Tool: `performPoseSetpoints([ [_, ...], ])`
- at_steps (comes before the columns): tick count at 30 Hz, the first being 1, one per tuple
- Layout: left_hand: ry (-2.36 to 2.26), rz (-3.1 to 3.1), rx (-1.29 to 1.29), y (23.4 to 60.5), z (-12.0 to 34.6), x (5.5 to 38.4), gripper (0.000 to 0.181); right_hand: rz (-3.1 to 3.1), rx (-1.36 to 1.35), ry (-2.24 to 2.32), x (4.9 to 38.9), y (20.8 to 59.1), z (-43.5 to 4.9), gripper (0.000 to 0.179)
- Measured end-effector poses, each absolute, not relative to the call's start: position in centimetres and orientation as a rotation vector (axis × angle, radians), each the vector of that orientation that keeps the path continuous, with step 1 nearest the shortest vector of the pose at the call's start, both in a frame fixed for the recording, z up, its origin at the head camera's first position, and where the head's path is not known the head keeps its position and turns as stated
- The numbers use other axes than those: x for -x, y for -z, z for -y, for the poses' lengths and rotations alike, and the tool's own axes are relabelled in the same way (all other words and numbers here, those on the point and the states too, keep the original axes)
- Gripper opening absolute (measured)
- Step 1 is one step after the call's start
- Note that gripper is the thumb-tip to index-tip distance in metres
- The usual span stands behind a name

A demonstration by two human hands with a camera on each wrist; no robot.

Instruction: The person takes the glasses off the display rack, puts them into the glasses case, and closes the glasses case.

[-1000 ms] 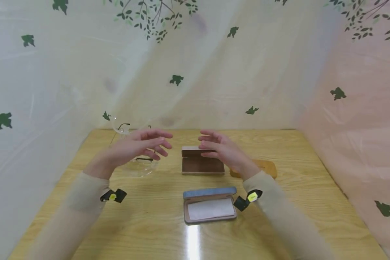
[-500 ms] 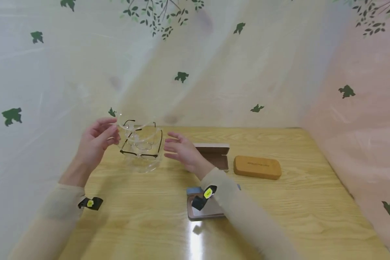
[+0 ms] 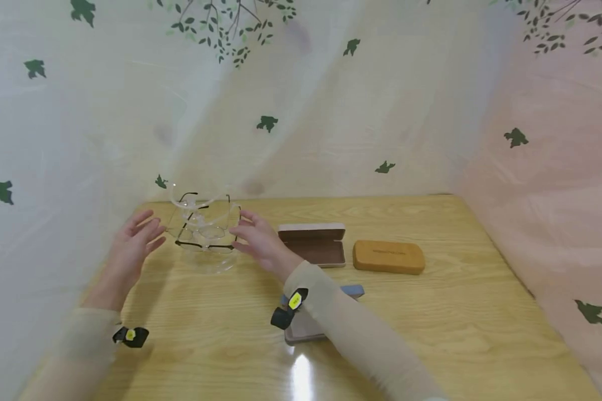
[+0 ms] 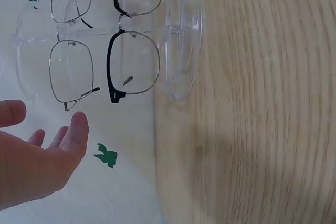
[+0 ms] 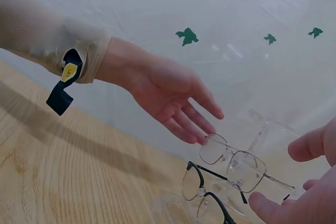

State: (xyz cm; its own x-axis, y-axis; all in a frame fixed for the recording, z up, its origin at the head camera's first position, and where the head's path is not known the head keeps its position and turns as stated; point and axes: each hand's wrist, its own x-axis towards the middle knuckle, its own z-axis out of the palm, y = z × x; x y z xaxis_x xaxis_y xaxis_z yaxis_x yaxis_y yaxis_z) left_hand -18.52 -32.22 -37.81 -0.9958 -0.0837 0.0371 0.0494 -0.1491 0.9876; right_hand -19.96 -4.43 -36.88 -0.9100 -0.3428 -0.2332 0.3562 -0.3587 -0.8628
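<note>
A clear acrylic stand (image 4: 197, 35) holds two pairs of eyeglasses, one above the other. Thin wire-rimmed glasses (image 4: 71, 72) sit on the upper tier, and glasses with a black brow line (image 3: 190, 245) are below them. My left hand (image 3: 132, 242) is beside the stand's left side, fingers extended and parted. In the left wrist view, its fingertips come close under one end of the wire-rimmed pair. On the other side, my right hand (image 3: 261, 242) reaches toward the glasses with loosely bent fingers, overlapping the right temple in the head view. Neither hand grips anything.
Right of the stand lies an open brown-lined glasses case (image 3: 313, 253). A closed orange-tan case (image 3: 388, 257) is farther right. Nearer me, an open blue-lidded case (image 3: 303, 328) is partly hidden under my right forearm. A printed curtain (image 3: 301, 139) encloses the wooden table (image 3: 456, 312).
Both hands have moved left from above the table's middle and spread to either side of the eyeglass stand. The right hand has come closer to the glasses. The cases have stayed put.
</note>
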Motion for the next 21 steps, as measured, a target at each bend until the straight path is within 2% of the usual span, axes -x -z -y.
performPoseSetpoints([
  [5, 2.34, 2.067, 0.025, 38.7, 31.2, 18.8, 0.051, -1.505, -0.028, 2.274, 20.0, 37.3, 4.0, 0.068],
  [13, 2.361, 2.081, 0.037, 38.5, 31.6, 18.2, 0.049, -1.495, 0.037, 2.249, 19.7, 36.8, 4.9, 0.07],
  [21, 2.425, 2.009, 0.034, 38.6, 31.6, 18.2, 0.028, -1.474, 0.05, 2.237, 19.7, 36.9, 5.0, 0.068],
])
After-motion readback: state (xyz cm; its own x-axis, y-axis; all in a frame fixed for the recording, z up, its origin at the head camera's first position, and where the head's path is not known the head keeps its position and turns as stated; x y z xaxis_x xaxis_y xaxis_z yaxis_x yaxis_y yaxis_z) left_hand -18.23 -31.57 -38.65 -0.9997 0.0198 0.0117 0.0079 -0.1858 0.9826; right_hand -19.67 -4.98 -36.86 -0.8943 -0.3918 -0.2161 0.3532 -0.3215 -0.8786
